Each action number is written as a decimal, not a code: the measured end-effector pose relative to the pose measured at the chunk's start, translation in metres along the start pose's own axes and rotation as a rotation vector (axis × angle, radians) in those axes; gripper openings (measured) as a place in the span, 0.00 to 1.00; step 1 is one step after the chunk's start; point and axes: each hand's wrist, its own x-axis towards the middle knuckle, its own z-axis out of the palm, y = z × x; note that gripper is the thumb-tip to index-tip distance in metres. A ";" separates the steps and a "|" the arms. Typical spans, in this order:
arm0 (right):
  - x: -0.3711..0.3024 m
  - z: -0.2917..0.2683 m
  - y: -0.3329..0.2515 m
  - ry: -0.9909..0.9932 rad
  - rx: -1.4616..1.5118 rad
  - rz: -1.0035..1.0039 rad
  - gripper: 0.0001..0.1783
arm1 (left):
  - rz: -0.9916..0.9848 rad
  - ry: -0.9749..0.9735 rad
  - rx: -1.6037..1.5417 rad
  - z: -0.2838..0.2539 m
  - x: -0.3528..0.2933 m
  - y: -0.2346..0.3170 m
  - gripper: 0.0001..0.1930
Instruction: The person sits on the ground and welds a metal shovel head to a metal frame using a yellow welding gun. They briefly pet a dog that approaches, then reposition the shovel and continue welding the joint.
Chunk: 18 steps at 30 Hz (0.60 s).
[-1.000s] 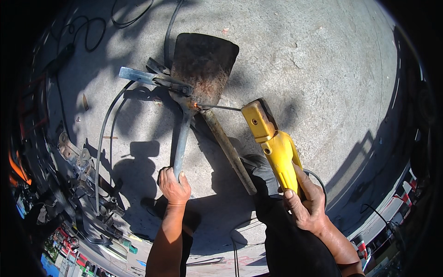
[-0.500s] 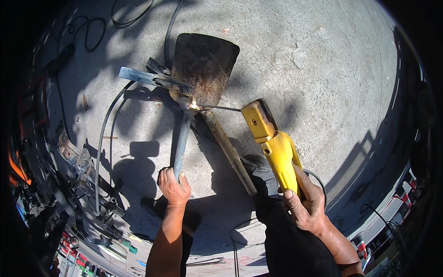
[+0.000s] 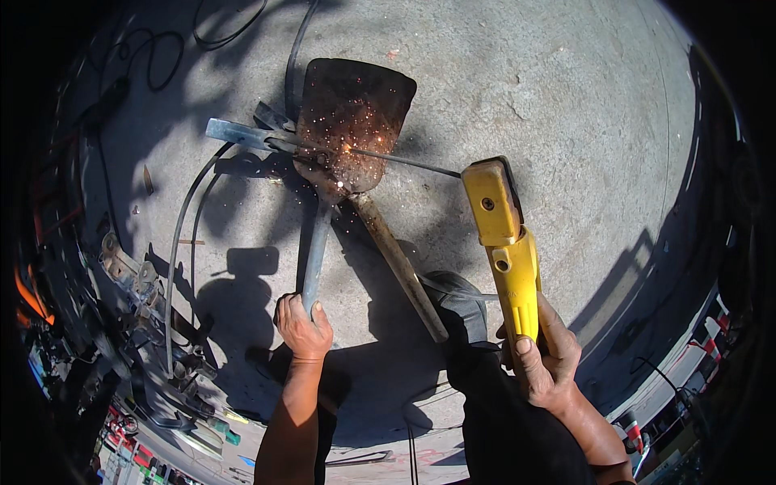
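My left hand (image 3: 305, 327) is wrapped round the grey pipe handle (image 3: 317, 250) of a shovel. Its rusty, dark blade (image 3: 356, 101) lies at the far end. My right hand (image 3: 547, 360) grips a yellow welding electrode holder (image 3: 511, 271). From the holder's head a thin electrode (image 3: 412, 163) runs left to the lower part of the blade. Orange sparks (image 3: 346, 149) scatter over the blade there, and a small bright spot glows near the handle joint. A metal ground clamp (image 3: 255, 135) is attached at the blade's left edge.
A rusty bar (image 3: 400, 263) slants from the blade toward my dark shoe (image 3: 461, 303). A black cable (image 3: 190, 210) curves over the concrete floor (image 3: 566, 121) on the left. Metal parts (image 3: 133, 271) and tools crowd the left edge.
The electrode holder has moved right, and the electrode's tip has shifted up from the joint onto the blade. The bright glow has shrunk, and sparks now spread. My left hand stays in place.
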 end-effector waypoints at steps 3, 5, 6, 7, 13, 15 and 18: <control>0.000 0.000 0.002 -0.007 -0.006 0.016 0.36 | 0.005 0.004 0.006 0.001 -0.001 -0.001 0.20; -0.001 -0.001 0.002 -0.019 0.002 0.053 0.35 | 0.019 0.020 0.016 0.001 0.000 -0.001 0.19; -0.001 -0.002 0.002 -0.023 -0.014 0.042 0.34 | 0.029 0.032 0.021 0.001 0.001 0.000 0.18; 0.000 -0.003 0.003 -0.026 -0.031 0.032 0.33 | 0.039 0.043 0.026 0.001 0.002 0.001 0.18; 0.000 -0.003 0.007 -0.027 -0.073 0.001 0.32 | 0.026 0.021 0.012 0.000 0.001 0.001 0.20; 0.000 -0.004 0.007 -0.033 -0.085 0.003 0.32 | 0.027 0.019 0.020 0.000 0.001 0.000 0.20; -0.004 -0.007 0.008 -0.029 -0.075 0.026 0.32 | 0.022 0.012 0.020 0.000 0.000 0.001 0.20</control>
